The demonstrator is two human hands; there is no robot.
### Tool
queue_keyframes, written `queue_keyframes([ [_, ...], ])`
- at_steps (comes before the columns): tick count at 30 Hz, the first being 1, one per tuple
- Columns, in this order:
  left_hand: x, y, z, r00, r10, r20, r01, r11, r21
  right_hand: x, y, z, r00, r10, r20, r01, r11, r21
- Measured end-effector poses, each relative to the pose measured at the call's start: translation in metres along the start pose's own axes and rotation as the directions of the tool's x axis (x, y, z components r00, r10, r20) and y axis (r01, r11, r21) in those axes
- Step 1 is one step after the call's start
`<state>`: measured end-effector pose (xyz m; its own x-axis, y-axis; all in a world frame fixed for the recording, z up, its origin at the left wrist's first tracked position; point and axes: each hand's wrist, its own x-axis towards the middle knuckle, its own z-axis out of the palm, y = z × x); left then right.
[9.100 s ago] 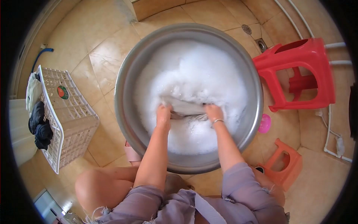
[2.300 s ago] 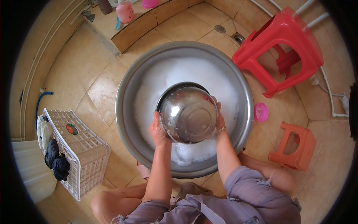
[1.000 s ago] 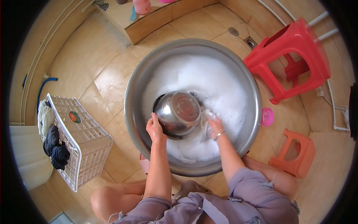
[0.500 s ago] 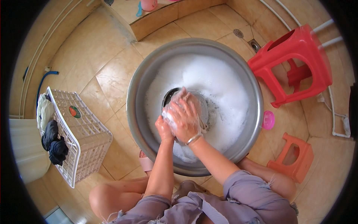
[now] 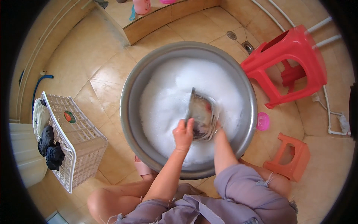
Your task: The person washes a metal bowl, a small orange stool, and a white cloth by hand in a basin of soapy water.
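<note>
A large metal basin (image 5: 128,93) full of white suds (image 5: 164,86) sits in front of me. In its middle a rounded greyish thing with a dark edge (image 5: 202,114) is tilted up out of the foam. Motion smears it, and I cannot make out its kind. My left hand (image 5: 182,135) grips its near left edge, thumb up. Only the wrist of my right hand (image 5: 219,130) shows plainly, at the thing's right side. The right fingers are hidden or blurred behind or inside it.
A white plastic basket (image 5: 87,140) with dark cloth (image 5: 50,147) at its edge lies left. To the right are a tall red stool (image 5: 283,69), a low orange stool (image 5: 289,156) and a pink bowl (image 5: 263,121). A tiled ledge (image 5: 153,22) holds a pink cup (image 5: 141,6).
My hands have moved apart from a clasp over the suds. The left now grips the thing's edge, the right has gone behind or into it, and the thing has tilted up.
</note>
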<state>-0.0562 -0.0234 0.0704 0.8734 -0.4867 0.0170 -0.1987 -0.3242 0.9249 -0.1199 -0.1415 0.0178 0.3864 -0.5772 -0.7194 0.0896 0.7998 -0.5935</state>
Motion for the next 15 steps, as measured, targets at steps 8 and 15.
queue_keyframes([
  [8,-0.013,-0.005,0.008,0.803,0.260,0.536,-0.496,0.791,0.358,-0.046,-0.004,-0.019,0.994,0.056,0.089,-0.079,0.958,0.276],
  [15,-0.023,-0.023,-0.004,0.598,0.015,0.801,-0.553,0.731,0.399,-0.002,-0.012,-0.032,0.980,-0.187,-0.065,0.102,0.758,-0.645],
])
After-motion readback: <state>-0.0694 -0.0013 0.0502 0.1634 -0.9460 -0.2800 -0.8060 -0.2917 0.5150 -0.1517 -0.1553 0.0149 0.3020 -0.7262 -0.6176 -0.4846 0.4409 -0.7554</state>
